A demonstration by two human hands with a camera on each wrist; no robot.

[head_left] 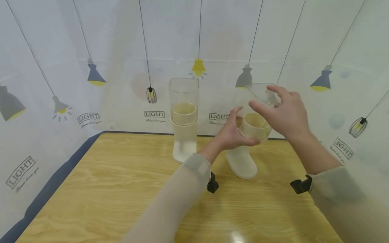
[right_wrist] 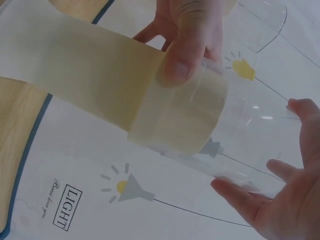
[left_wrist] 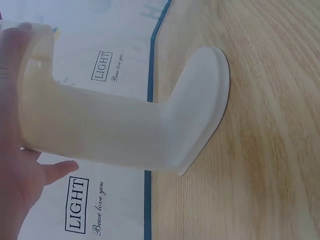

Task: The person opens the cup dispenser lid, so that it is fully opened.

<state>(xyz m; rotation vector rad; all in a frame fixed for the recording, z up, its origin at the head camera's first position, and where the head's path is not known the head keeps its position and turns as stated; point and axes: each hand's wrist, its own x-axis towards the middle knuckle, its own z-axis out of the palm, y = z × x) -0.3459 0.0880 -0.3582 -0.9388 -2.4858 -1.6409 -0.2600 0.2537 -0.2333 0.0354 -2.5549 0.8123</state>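
A cream boot-shaped stand [head_left: 241, 162] with a flared foot is on the wooden table, to the right of a similar one. My left hand [head_left: 231, 134] grips its round upper collar [head_left: 255, 125], with the thumb across the near side. A clear plastic tube [right_wrist: 245, 125] fits around the collar and extends above it. My right hand [head_left: 288, 114] holds this tube near its top, thumb and fingers spread around the wall. In the left wrist view, the stand's foot [left_wrist: 200, 95] meets the tabletop; whether it sits fully flat is hard to tell.
To the left, a second boot-shaped stand [head_left: 184, 143] stands upright with its own clear tube [head_left: 183, 86] on top. The wooden table [head_left: 121, 189] ends at a dark blue edge, against a white backdrop [head_left: 121, 77] printed with lamps.
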